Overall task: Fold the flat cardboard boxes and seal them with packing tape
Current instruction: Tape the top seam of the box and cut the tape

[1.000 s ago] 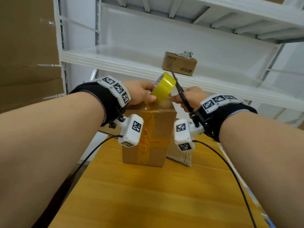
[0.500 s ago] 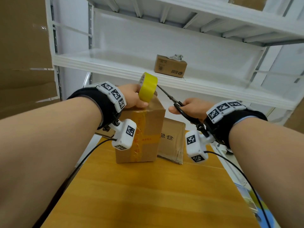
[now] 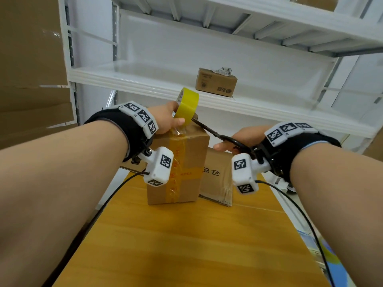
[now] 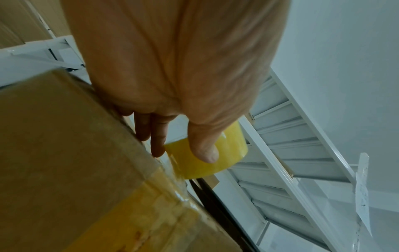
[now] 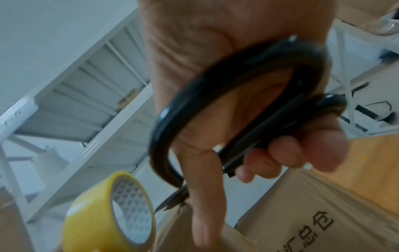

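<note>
Worktop: I see a yellow wooden worktop (image 3: 186, 235); the task's things sit toward its far edge.
Box: my upright brown cardboard box (image 3: 182, 162), banded with yellowish tape, stands there; a flattened brown cardboard box (image 3: 217, 175) leans just behind it.
Left hand: my left hand (image 3: 165, 121) curls thumb and fingers round the yellow roll of packing tape (image 3: 187, 104) above the box top, a clear strip running down to the lid.
Right hand: my right hand (image 3: 244, 137) grips the black-handled scissors (image 3: 223, 137), blades reaching under the roll.
Risk: I judge a slack strip could fold onto itself, or the blades could nick my thumb.
Beyond: small brown carton (image 3: 216, 83) on the white metal shelf (image 3: 145, 77).
</note>
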A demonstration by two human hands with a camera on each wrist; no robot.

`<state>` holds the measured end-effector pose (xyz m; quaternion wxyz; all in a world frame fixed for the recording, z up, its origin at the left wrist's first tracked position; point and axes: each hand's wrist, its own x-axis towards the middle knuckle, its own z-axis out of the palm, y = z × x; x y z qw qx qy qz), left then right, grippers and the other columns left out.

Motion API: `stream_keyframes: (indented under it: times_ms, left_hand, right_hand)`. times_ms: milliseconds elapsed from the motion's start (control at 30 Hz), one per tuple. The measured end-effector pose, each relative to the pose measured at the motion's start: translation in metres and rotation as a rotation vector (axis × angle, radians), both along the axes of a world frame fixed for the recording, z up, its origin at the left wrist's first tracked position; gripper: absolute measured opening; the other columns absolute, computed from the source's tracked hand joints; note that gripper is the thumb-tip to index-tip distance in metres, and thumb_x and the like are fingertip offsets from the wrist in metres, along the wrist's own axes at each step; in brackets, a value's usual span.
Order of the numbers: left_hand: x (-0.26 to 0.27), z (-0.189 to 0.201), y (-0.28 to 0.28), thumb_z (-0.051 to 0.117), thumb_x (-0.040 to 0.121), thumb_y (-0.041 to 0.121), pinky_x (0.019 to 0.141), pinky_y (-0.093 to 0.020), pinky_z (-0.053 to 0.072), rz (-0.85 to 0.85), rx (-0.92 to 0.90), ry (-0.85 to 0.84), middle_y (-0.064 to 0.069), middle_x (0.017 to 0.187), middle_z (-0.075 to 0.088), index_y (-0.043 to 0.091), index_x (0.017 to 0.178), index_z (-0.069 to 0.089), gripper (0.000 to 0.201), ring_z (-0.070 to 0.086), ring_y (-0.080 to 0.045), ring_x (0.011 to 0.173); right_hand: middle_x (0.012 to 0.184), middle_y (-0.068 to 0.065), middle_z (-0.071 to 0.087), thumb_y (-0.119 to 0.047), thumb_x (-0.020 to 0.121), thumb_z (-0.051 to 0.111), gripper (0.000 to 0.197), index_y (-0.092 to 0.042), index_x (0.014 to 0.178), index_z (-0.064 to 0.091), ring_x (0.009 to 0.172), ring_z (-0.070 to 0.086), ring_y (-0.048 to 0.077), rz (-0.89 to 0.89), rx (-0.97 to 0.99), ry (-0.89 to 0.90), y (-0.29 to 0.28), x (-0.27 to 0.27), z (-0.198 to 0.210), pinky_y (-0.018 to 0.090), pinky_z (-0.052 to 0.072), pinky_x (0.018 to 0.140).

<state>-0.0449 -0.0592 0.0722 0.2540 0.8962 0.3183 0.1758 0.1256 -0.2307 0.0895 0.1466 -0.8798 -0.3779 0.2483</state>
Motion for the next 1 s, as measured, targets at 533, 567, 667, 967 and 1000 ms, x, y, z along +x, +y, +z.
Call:
stream_keyframes:
  times_ms: [533, 567, 667, 967, 1000]
  left_hand:
    - [0.002, -0.009, 0.001, 0.07, 0.077, 0.053, 0.092, -0.041, 0.049, -0.006, 0.051, 0.049, -0.002, 0.12, 0.059, 0.03, 0.126, 0.033, 0.066, 0.061, -0.024, 0.1]
    - [0.001, -0.008, 0.003, 0.078, 0.069, 0.054, 0.095, -0.044, 0.048, 0.001, 0.038, 0.043, -0.003, 0.124, 0.056, 0.031, 0.131, 0.029, 0.082, 0.059, -0.025, 0.105]
    - [-0.001, -0.005, 0.011, 0.087, 0.054, 0.049, 0.103, -0.048, 0.041, 0.028, -0.02, -0.021, -0.004, 0.136, 0.046, 0.032, 0.142, 0.022, 0.11, 0.048, -0.027, 0.121]
    - [0.013, -0.023, 0.022, 0.075, 0.043, 0.077, 0.107, -0.046, 0.035, 0.187, -0.138, 0.038, -0.008, 0.147, 0.034, 0.02, 0.146, 0.03, 0.126, 0.038, -0.032, 0.131]
    - [0.013, -0.022, 0.022, 0.07, 0.043, 0.081, 0.108, -0.048, 0.033, 0.172, -0.117, 0.078, -0.008, 0.148, 0.03, 0.024, 0.146, 0.03, 0.125, 0.034, -0.032, 0.133]
  right_hand:
    - [0.073, 0.015, 0.072, -0.029, 0.081, 0.081, 0.037, 0.004, 0.093, 0.069, 0.042, 0.063, 0.015, -0.097, 0.823, 0.407, 0.053, -0.044, 0.011, 0.018, 0.042, 0.036]
    - [0.065, 0.013, 0.069, -0.023, 0.081, 0.081, 0.034, 0.005, 0.094, 0.068, 0.038, 0.06, 0.014, -0.091, 0.831, 0.415, 0.056, -0.047, 0.01, 0.019, 0.042, 0.035]
    - [0.076, 0.016, 0.073, -0.026, 0.07, 0.089, 0.046, 0.005, 0.098, 0.07, 0.055, 0.067, 0.021, -0.068, 0.837, 0.411, 0.068, -0.051, 0.009, 0.027, 0.051, 0.048]
    - [0.086, 0.01, 0.064, -0.043, 0.059, 0.091, 0.066, 0.0, 0.105, 0.071, 0.063, 0.055, 0.018, -0.071, 0.818, 0.395, 0.083, -0.045, 0.01, 0.027, 0.044, 0.049]
    - [0.081, 0.008, 0.063, -0.041, 0.063, 0.09, 0.056, -0.002, 0.1, 0.072, 0.06, 0.053, 0.015, -0.046, 0.813, 0.382, 0.084, -0.044, 0.01, 0.026, 0.043, 0.048]
